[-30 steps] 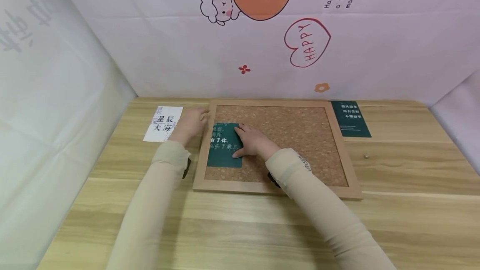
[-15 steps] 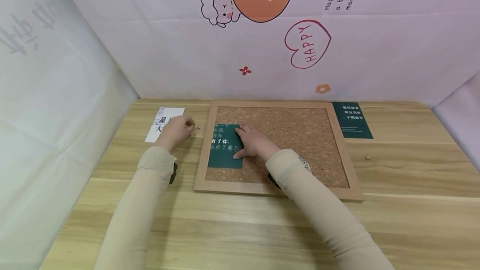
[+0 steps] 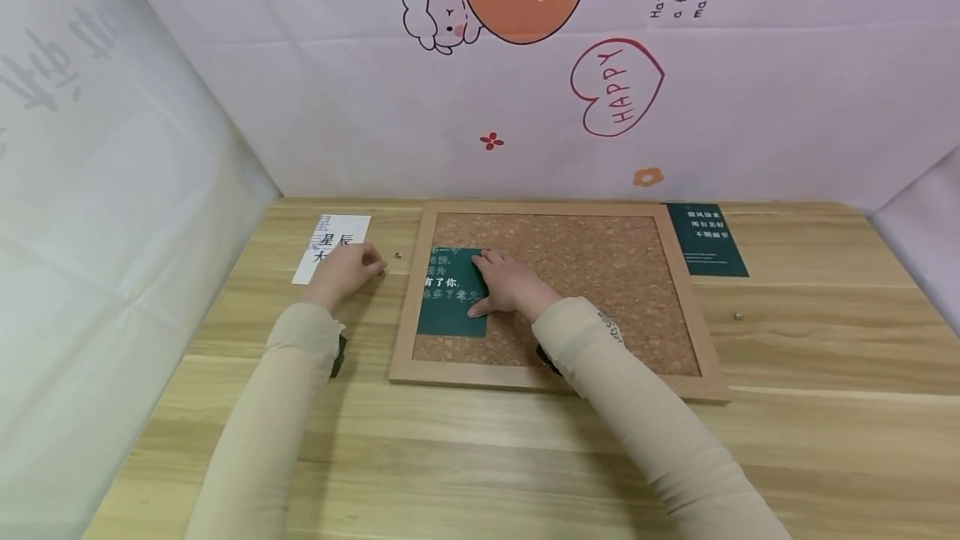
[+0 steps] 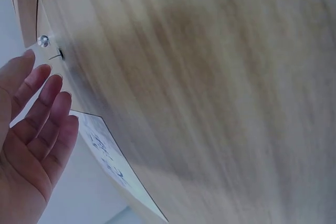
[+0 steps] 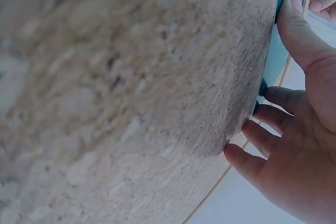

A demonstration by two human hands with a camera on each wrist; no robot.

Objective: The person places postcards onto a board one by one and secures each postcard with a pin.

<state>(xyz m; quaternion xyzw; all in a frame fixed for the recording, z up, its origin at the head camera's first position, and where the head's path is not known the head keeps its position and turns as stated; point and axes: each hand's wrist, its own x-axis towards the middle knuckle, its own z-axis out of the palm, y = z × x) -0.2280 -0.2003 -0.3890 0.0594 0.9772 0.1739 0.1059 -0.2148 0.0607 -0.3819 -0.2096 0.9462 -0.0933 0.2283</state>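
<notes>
Right hand (image 3: 508,283) flat on green card (image 3: 448,294)

Both arms reach forward in beige sleeves. The left hand (image 3: 347,267) hovers low with straight, relaxed fingers (image 4: 44,108) held side by side, holding nothing. The right hand (image 3: 508,282) lies palm down, its fingers (image 5: 273,120) spread and its thumb (image 5: 296,27) stretched flat.

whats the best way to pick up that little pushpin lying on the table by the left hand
Pinch the pushpin by its round head with thumb and forefinger, coming from above and from the left hand side. In the left wrist view it seems to lie tipped on the table, thin point sideways, so the head is the only blunt part. The board frame stands just beyond.
</notes>
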